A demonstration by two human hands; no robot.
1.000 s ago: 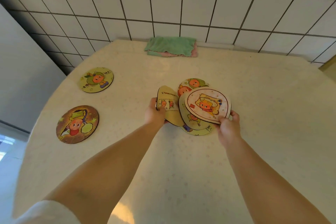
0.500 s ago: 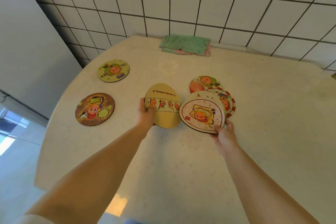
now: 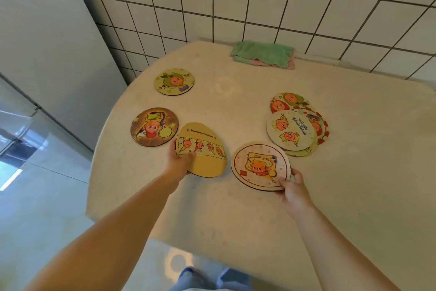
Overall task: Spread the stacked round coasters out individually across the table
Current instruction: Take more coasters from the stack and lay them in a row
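Two coasters lie flat and separate beyond the left hand [image 3: 179, 161]: a brown coaster [image 3: 154, 127] just past its knuckles, and a green coaster [image 3: 174, 81] further out toward the wall. The left hand pinches a yellow coaster [image 3: 203, 149] by its near-left rim, thumb on top, the disc tilted and apparently clear of the table [image 3: 354, 172]. A second ago this coaster was held against the fanned pile; it has since been carried outward to the left, close beside the brown one. Its printed line of small text is too blurred to read.

The right hand [image 3: 291, 188] grips a pink-rimmed coaster [image 3: 260, 165] at its near-right edge, thumb on top and fingers beneath. It too has been drawn off the pile and toward the person, and now shows a clear gap from it. Beyond the right hand, the remaining pile [image 3: 296, 125] of about four overlapping coasters rests on the table. The top disc carries blue lettering, not legible.

Assessment: two placed, two in hand awaiting set-down, and the overlapped remainder not yet separated. A folded green cloth [image 3: 263, 53] lies well beyond both hands, by the tiles.
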